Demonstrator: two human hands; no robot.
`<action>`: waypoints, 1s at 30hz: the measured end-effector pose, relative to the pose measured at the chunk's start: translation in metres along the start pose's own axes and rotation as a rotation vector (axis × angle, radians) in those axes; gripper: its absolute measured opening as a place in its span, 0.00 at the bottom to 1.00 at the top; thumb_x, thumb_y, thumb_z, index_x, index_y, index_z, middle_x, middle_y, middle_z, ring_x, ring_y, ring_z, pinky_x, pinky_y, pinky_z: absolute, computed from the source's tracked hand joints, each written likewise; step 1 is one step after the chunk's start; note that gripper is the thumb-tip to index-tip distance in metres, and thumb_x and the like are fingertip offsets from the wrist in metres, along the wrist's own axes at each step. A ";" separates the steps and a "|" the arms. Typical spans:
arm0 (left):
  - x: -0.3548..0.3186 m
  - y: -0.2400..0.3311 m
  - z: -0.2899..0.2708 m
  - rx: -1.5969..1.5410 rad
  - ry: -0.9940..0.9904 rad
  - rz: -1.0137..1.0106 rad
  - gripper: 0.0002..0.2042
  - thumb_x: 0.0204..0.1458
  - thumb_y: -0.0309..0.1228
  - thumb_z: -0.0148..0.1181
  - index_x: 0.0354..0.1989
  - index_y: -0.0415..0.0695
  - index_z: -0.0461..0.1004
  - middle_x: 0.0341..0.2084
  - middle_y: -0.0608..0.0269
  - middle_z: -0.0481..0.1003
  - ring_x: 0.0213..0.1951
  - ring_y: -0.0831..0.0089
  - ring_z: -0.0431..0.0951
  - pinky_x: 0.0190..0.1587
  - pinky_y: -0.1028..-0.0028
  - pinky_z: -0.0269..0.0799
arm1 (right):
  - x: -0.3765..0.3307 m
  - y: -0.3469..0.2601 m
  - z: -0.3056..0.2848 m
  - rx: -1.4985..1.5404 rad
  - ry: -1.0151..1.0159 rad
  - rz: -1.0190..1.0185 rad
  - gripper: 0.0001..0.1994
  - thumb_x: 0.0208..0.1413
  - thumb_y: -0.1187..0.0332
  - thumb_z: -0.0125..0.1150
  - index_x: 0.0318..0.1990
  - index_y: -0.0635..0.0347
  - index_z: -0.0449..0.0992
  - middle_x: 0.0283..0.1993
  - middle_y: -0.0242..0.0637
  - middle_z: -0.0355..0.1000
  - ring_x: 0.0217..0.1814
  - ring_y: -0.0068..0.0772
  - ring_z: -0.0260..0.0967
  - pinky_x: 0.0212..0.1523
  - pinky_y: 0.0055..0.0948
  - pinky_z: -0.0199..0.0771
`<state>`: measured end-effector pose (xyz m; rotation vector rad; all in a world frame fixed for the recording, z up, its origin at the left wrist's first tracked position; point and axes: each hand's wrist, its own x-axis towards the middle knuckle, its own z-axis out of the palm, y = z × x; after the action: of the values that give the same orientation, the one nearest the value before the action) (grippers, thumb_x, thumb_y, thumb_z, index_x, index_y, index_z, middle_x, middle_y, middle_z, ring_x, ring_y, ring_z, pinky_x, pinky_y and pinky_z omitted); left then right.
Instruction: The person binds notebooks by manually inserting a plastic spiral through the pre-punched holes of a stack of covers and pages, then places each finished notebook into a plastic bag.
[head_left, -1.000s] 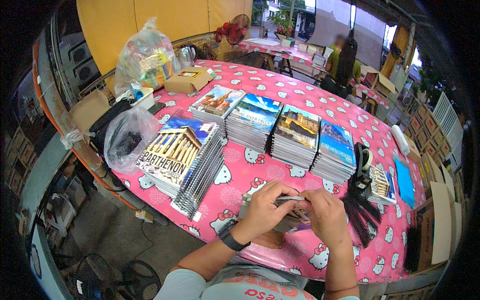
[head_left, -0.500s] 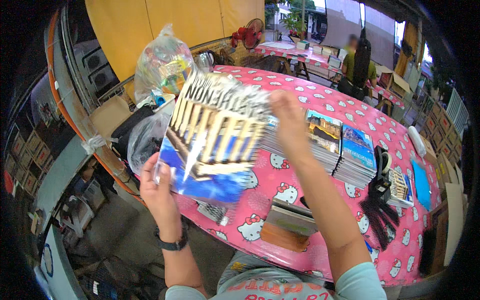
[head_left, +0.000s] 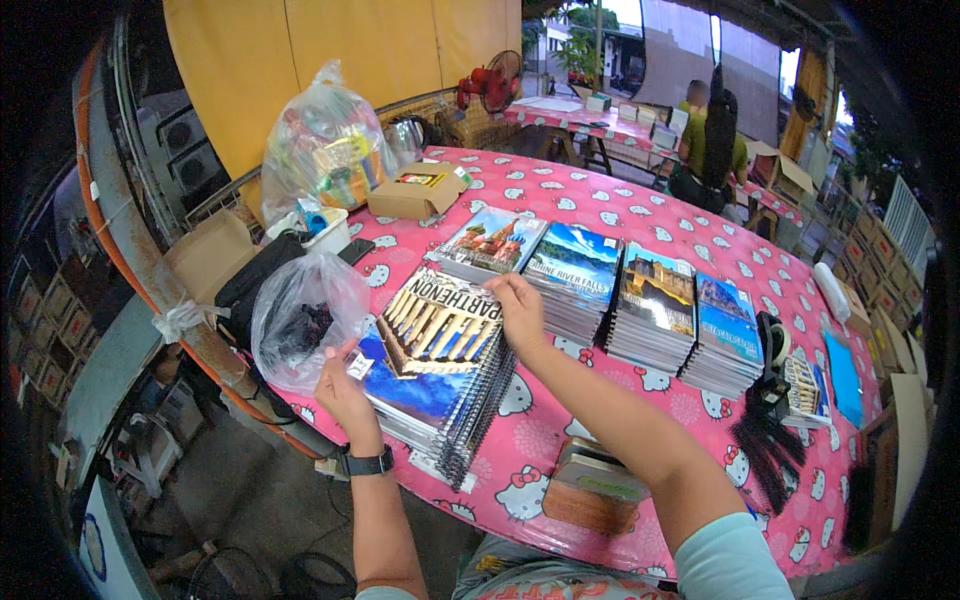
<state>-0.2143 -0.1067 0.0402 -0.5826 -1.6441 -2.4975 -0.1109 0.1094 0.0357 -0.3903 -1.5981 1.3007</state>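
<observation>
A spiral-bound notebook (head_left: 440,335), its cover showing a columned ruin against blue, lies on top of a tall stack of notebooks (head_left: 455,420) at the near left edge of the tabletop (head_left: 640,215). The left hand (head_left: 345,390) has its grip closed on the notebook's near left corner, thumb on the cover. The right hand (head_left: 520,310) is closed on the far right corner, fingers curled over the edge. A dark watch (head_left: 365,463) sits on the left wrist.

Just left of the stack, at the tabletop's left edge, stands a clear plastic bag (head_left: 305,315) with dark items inside. Behind it lie a black bag (head_left: 255,280) and a white tub (head_left: 325,232); farther back sit a brown cardboard box (head_left: 415,192) and a large bag of mixed goods (head_left: 325,150).

To the right of the stack, along the middle of the tabletop, four more piles of notebooks run in a row: one with a domed building (head_left: 490,243), one with a waterfall (head_left: 573,275), one with a castle (head_left: 655,305), one with a coast (head_left: 728,330). Beyond them, toward the right edge, a black tape dispenser (head_left: 772,360) stands above a heap of black binding coils (head_left: 765,450). At the near edge, between the forearms, rests a small brown bundle (head_left: 592,487).

The tabletop's cover is pink with white cat faces. At another table in the far background a person (head_left: 705,140) sits.
</observation>
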 end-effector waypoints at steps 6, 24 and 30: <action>-0.002 -0.001 -0.010 -0.116 -0.055 0.040 0.19 0.59 0.34 0.41 0.45 0.29 0.72 0.38 0.48 0.75 0.37 0.68 0.75 0.43 0.73 0.69 | -0.005 -0.001 0.010 0.009 0.016 -0.067 0.10 0.55 0.72 0.47 0.39 0.63 0.75 0.34 0.38 0.75 0.38 0.27 0.70 0.42 0.26 0.67; -0.083 0.083 0.015 0.070 -0.036 0.508 0.13 0.52 0.25 0.49 0.45 0.33 0.68 0.47 0.51 0.69 0.51 0.63 0.66 0.58 0.65 0.55 | -0.094 -0.111 -0.393 -1.057 0.309 -0.174 0.12 0.44 0.78 0.56 0.39 0.58 0.74 0.42 0.44 0.70 0.47 0.45 0.67 0.47 0.35 0.67; -0.131 0.085 0.055 -0.046 -0.382 0.597 0.06 0.50 0.23 0.51 0.37 0.38 0.69 0.42 0.53 0.69 0.47 0.65 0.66 0.55 0.66 0.57 | -0.204 -0.122 -0.557 -1.615 0.274 0.150 0.19 0.40 0.78 0.58 0.43 0.52 0.74 0.48 0.38 0.70 0.49 0.44 0.66 0.49 0.40 0.65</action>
<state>-0.0545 -0.1092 0.0853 -1.3885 -1.2446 -2.0650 0.4842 0.2178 0.0005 -1.5599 -2.0626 -0.2583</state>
